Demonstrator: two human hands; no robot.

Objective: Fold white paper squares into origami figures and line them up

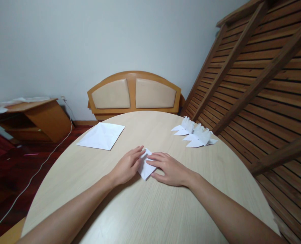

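A small folded square of white paper (145, 168) lies on the table in front of me, turned so that one corner points toward me. My left hand (126, 166) rests at its left edge, fingers stretched out and the thumb beside the paper. From the other side, my right hand (171, 170) lies over the right part of the paper with its fingers extended and slightly apart. Both hands touch the paper without gripping it. The fingers cover parts of its left and right sides.
A stack of larger white paper sheets (102, 136) lies at the left of the round wooden table (150, 217). Several folded paper figures (199, 135) stand in a row at the far right. Behind are a headboard (133, 91) and a slatted wooden frame (262, 84).
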